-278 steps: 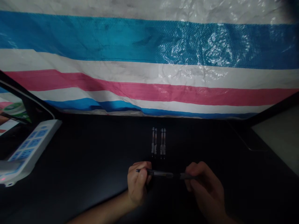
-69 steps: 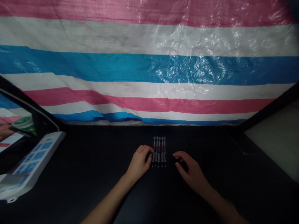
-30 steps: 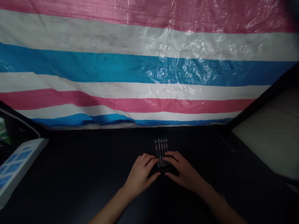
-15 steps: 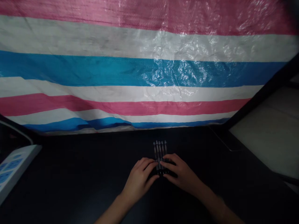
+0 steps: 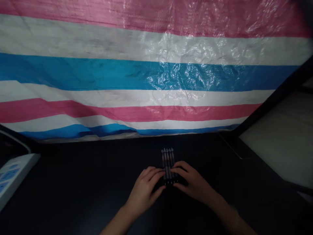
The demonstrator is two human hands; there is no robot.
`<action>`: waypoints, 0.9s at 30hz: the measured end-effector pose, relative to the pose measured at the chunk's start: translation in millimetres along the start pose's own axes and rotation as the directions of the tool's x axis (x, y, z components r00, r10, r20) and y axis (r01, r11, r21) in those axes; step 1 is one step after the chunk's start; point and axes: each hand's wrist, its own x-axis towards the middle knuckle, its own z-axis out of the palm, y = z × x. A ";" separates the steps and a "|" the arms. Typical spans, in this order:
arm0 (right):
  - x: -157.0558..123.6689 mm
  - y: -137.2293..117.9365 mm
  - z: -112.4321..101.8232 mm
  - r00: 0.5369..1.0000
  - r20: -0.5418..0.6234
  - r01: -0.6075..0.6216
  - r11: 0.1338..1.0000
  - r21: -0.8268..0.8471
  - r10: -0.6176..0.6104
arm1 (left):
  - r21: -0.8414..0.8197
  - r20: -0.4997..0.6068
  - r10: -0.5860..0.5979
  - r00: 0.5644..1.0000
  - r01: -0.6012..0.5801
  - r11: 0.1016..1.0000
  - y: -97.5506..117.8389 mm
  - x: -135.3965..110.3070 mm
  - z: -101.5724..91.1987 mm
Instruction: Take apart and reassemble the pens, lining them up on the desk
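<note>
Pens (image 5: 167,161): laid side by side on the black table (image 5: 73,192).
Left hand (image 5: 144,191): pressed on the low ends of the pens.
Right hand (image 5: 189,178): pressed on them from the other side.
Both hands: held close together, clamped on the pens.

Woven tarpaulin (image 5: 156,76): wide horizontal stripes, pink, white, blue, repeating, with a lower pink and blue pair. Tabletop (image 5: 73,182): black. Power strip (image 5: 17,173): white, blue socket panels. Pens (image 5: 167,158): dark, pale-streaked barrels.
</note>
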 end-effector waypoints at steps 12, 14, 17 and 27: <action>2.1 -2.0 -3.0 0.997 0.014 -0.080 0.997 0.007 0.080 | 0.010 -0.016 -0.002 1.000 0.002 1.000 -1.7 0.4 0.0; 1.7 -3.3 -3.3 0.996 0.012 -0.084 0.996 0.003 0.084 | 0.017 -0.023 0.010 1.000 -0.009 1.000 -1.4 0.4 -0.2; 1.2 -5.3 -4.4 0.994 -0.032 -0.105 0.994 -0.008 0.105 | -0.001 -0.035 0.027 0.999 -0.027 1.000 -0.2 0.4 -2.9; -0.7 -5.7 -10.5 0.920 -0.281 -0.284 0.959 0.003 0.274 | -0.125 -0.226 -0.087 0.970 0.060 0.990 -0.7 2.3 -10.9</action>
